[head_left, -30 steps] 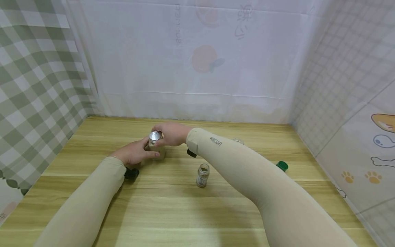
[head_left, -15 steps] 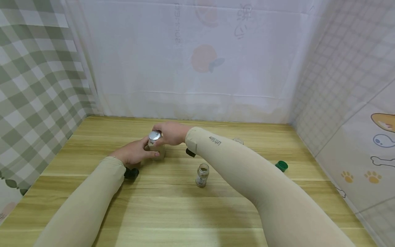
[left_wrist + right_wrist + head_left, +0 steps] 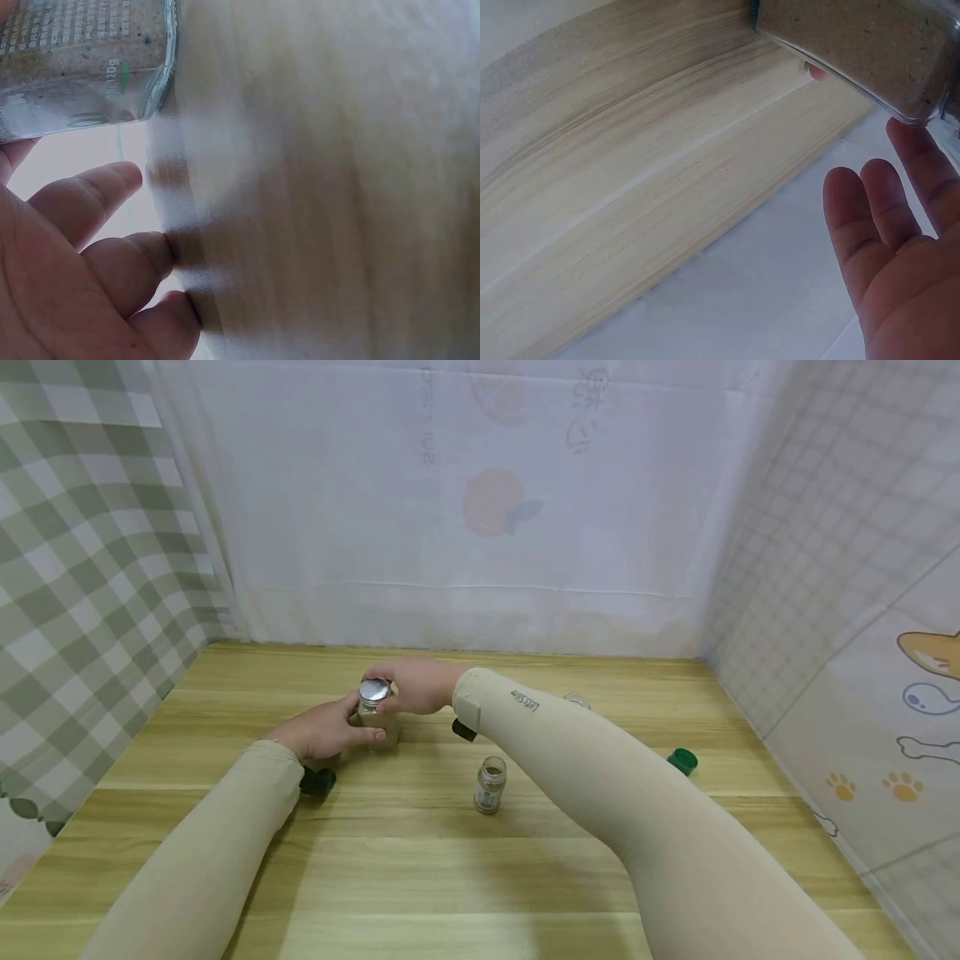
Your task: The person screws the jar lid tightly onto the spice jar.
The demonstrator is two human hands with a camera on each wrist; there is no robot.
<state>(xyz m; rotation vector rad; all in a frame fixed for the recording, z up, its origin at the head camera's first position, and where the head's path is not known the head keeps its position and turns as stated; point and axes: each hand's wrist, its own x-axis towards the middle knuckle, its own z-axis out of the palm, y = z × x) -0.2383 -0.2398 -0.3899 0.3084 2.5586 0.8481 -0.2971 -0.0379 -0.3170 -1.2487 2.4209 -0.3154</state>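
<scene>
A square-sided glass seasoning jar point(image 3: 381, 728) with a shiny silver top point(image 3: 375, 691) stands upright on the left part of the table. My left hand point(image 3: 322, 731) grips its body low down, thumb across the near side. From the right, my right hand point(image 3: 423, 683) holds the jar around its top, thumb in front and fingers behind. Brown speckled powder fills the jar point(image 3: 847, 52) in the right wrist view. Printed text and "120g" show on the jar point(image 3: 82, 67) in the left wrist view. Some fingers of each hand stay off the glass.
A small open glass jar point(image 3: 490, 789) with a label stands mid-table, near my right forearm. A green cap point(image 3: 683, 762) lies to the right, partly behind that arm. Beyond the forearm a clear round rim point(image 3: 577, 700) peeks out. Cloth walls border the wooden table point(image 3: 420, 877).
</scene>
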